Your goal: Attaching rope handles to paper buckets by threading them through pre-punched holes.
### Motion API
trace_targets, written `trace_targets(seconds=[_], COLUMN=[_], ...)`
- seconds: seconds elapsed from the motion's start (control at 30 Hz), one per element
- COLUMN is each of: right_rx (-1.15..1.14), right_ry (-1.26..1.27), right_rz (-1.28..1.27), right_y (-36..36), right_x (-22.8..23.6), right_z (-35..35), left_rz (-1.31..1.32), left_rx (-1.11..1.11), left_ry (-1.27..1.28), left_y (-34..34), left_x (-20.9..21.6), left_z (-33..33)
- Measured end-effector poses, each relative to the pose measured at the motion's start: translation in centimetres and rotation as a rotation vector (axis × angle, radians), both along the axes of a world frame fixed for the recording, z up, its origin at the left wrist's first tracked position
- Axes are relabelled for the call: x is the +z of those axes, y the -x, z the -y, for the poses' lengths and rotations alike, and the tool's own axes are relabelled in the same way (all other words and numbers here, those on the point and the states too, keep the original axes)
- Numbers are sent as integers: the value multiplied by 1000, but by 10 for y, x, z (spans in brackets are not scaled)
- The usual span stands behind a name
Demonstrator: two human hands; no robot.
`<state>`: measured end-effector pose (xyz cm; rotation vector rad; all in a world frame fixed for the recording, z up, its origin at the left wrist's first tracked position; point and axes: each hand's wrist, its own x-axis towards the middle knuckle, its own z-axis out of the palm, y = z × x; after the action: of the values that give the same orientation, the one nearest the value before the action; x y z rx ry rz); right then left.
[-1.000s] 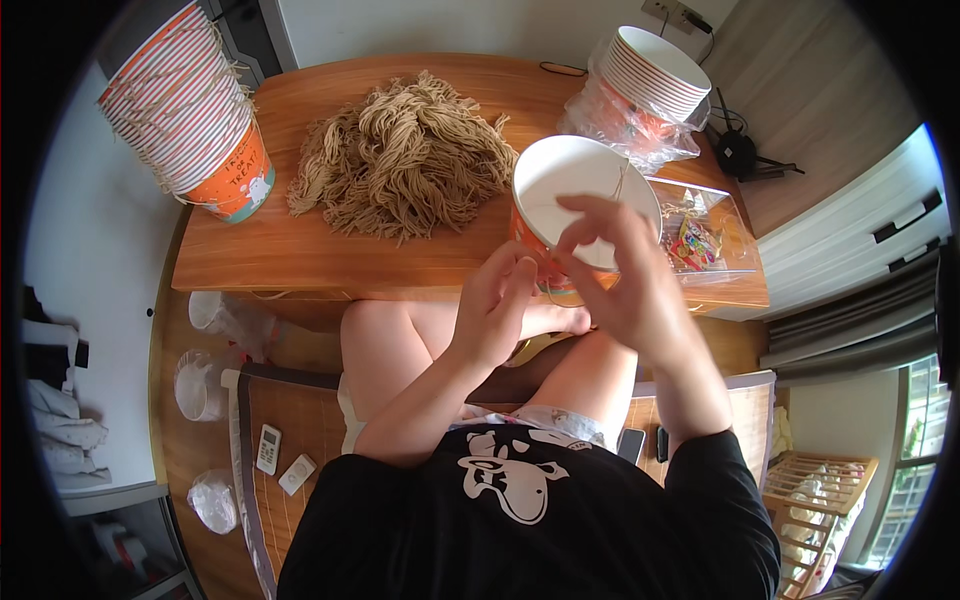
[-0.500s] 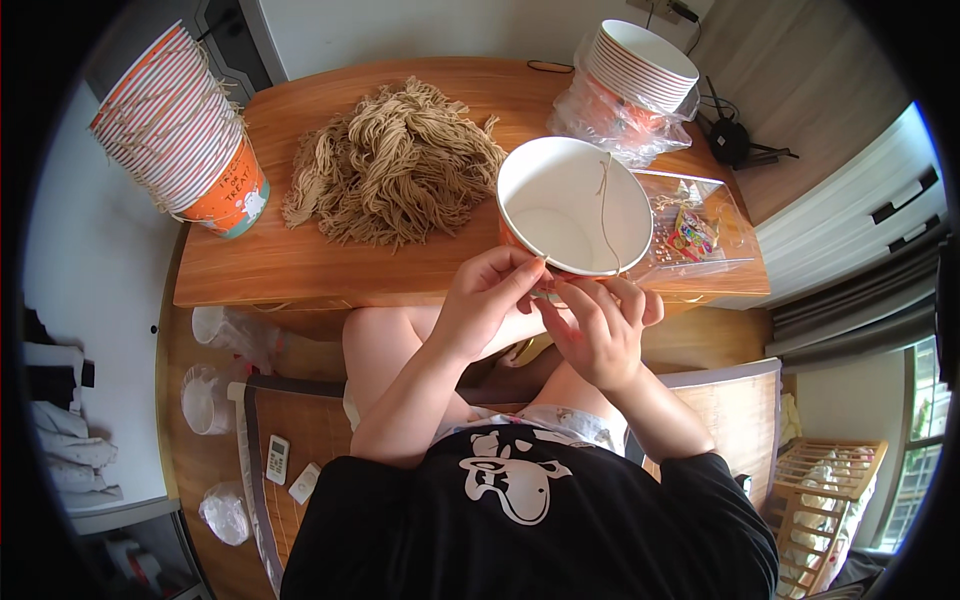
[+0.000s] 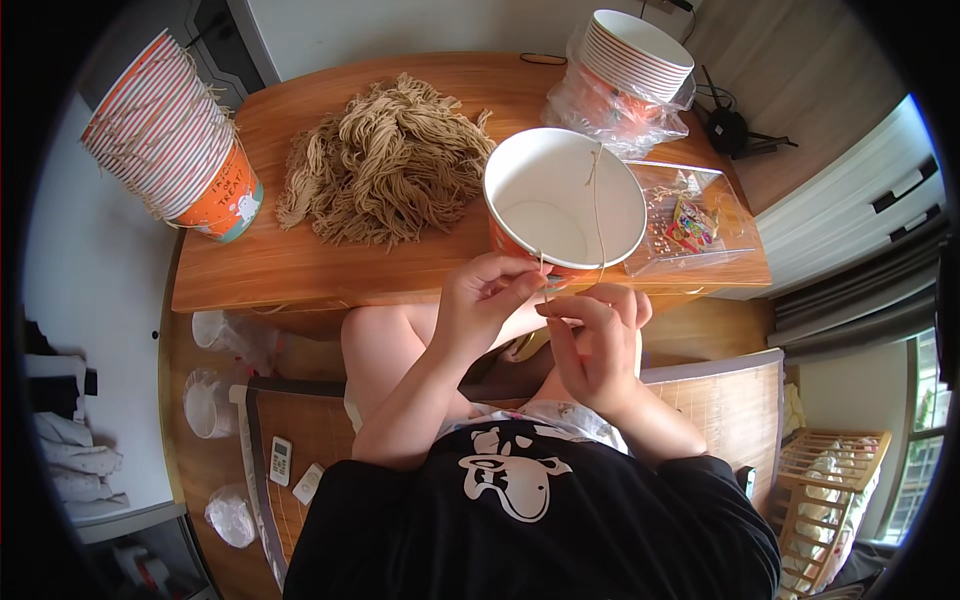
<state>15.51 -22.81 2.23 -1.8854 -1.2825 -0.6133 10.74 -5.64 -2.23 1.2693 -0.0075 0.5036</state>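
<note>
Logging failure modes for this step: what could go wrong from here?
The thin cord looks lightly pinched in the right hand, so it might slip.
The open bucket is at the front edge of the table, its underside hidden; a tug could tip it.
The tall bucket stack stands near the table's left end; a bump might topple it.

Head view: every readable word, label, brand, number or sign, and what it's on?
Nested orange paper buckets, left: dark lettering on the orange side, legible; wording not copied here.
Colourful packet in the clear plastic box: print too small to read.
White remote control: markings too small to read.
White-lined paper bucket at the hands: outside mostly hidden, no text readable.
</note>
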Motion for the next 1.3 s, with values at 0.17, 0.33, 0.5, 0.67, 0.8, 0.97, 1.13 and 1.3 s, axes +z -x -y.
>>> trace_targets(seconds=[0.17, 0.33, 0.5, 0.67, 0.8, 0.97, 1.13, 1.3], right_rx=[-46, -43, -78, -128, -110, -54, 40, 144], right_ry=[21, 45, -99, -50, -78, -19, 88, 166], right_rz=[127, 85, 118, 230, 262, 316, 451, 456], right_y=[3, 0, -12, -21, -23, -31, -36, -41], right_x=[-10, -11, -3, -2, 2, 13, 37, 51], right_z=[-5, -2, 2, -2, -6, -14, -23, -35], left_rz=[-50, -25, -71, -12, 2, 46, 83, 82], left_rx=[-113, -181, -210, -244, -132, 170, 524, 522], left_ry=[154, 304, 253, 354, 222, -90, -547, -543], left_y=[2, 3, 3, 4, 5, 12, 21, 21], left_x=[-2, 5, 0, 6, 4, 13, 28, 25], left_z=[-3, 1, -5, 0, 3, 3, 1, 2])
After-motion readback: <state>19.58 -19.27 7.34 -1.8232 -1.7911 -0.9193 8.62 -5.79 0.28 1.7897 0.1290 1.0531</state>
